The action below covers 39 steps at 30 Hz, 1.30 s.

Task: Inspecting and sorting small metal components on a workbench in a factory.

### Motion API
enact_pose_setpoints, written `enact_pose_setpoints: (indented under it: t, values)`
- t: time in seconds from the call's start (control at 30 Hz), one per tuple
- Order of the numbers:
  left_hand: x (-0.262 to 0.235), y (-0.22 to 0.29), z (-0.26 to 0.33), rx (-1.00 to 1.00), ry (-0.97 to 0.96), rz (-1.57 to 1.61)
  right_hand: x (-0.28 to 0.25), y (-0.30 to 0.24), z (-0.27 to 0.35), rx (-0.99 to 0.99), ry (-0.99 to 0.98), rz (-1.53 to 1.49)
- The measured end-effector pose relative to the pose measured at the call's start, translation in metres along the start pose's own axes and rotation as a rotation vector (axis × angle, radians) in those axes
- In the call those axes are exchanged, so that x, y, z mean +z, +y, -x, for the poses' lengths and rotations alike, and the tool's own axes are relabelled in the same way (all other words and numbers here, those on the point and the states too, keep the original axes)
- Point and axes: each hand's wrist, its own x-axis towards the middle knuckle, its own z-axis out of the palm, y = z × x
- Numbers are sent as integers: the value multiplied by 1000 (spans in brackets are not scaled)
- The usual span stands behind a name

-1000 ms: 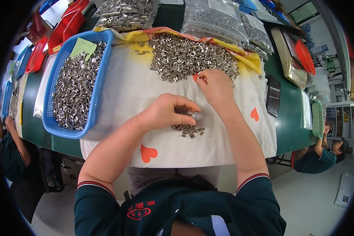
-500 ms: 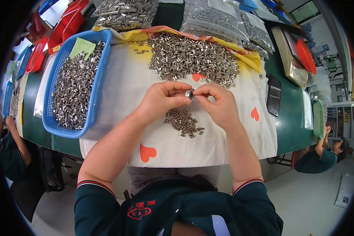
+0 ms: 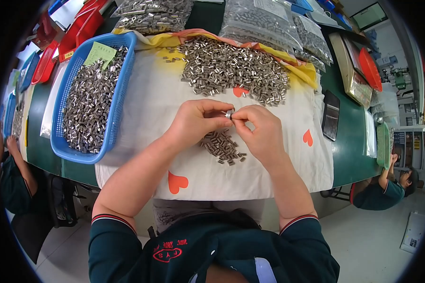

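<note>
Pinching a shiny metal ring [image 3: 229,114] between thumb and forefinger, the left hand [image 3: 191,120] sits near the middle of the white cloth [image 3: 146,155]. Right hand [image 3: 262,127] close beside it, thumb and forefinger drawn together at the ring's right edge; cannot tell whether a tiny part is caught between them.

Ring is raised above the cloth, just beyond a small pile [image 3: 222,146] of short metal tubes. Larger heap [image 3: 236,66] of similar tubes lies farther off, a patch of bare cloth between the two.

Risks, as I judge them:
- Ring looks smooth and is held only by the fingertips. A slack pinch or a push from the right could make it slip; it would likely land in or beside the small pile.
- Hands hide most of the contact, so a crooked meeting of parts could pass unnoticed.
- Wrists low over the cloth: a dragging sleeveless forearm could ruck it and roll loose tubes together, mixing pile and heap.
- Blue basket [image 3: 59,137] of tubes stands left of the forearm; a wide elbow could knock it.
</note>
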Motion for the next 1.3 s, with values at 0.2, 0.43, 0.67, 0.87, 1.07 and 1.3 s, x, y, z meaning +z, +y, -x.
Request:
enact_pose_setpoints:
  t: [0.2, 0.43, 0.67, 0.87, 1.07, 1.3]
  values:
    - [-1, 5, 0, -22, -20, 5, -14, 3, -4, 202, -133, -227]
    - [5, 3, 3, -25, -163, -179, -25, 25, -16, 487, -221, -258]
    - [-3, 3, -1, -22, -147, 12, 8, 43, -30, 134, -94, 422]
    - [-4, 1, -1, 2, -64, 201, -11, 5, -11, 442, -179, -334]
    - [-5, 1, -2, -8, -64, 133, -11, 3, -6, 188, -106, -299]
    - [1, -2, 0, -5, -8, 12, -3, 0, 0, -21, -39, 73]
